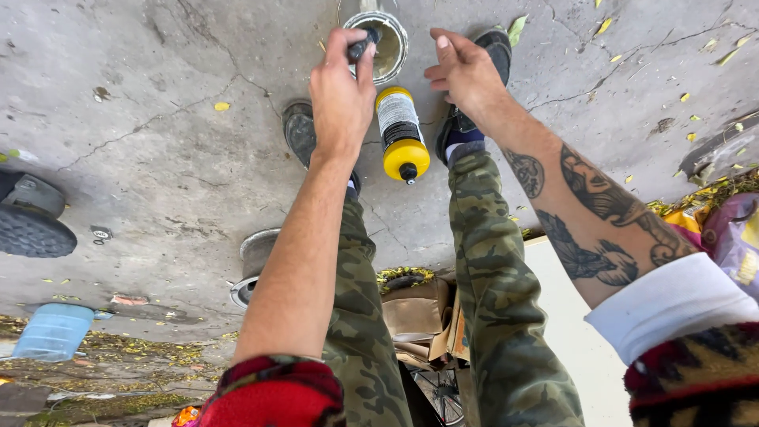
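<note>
Yellow bottle (401,133) capped, round tin (389,43) open

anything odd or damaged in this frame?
The yellow plastic bottle lies on its side on the cracked concrete floor, between the person's shoes. No spill shows. The left hand pinches a small dark piece over a round metal can; the right hand hovers open.

Odds and ends on a cracked concrete floor

A black tyre (30,229) lies left, a pale blue container (54,332) below it, and a round metal disc (254,265) sits nearer the middle.
</note>
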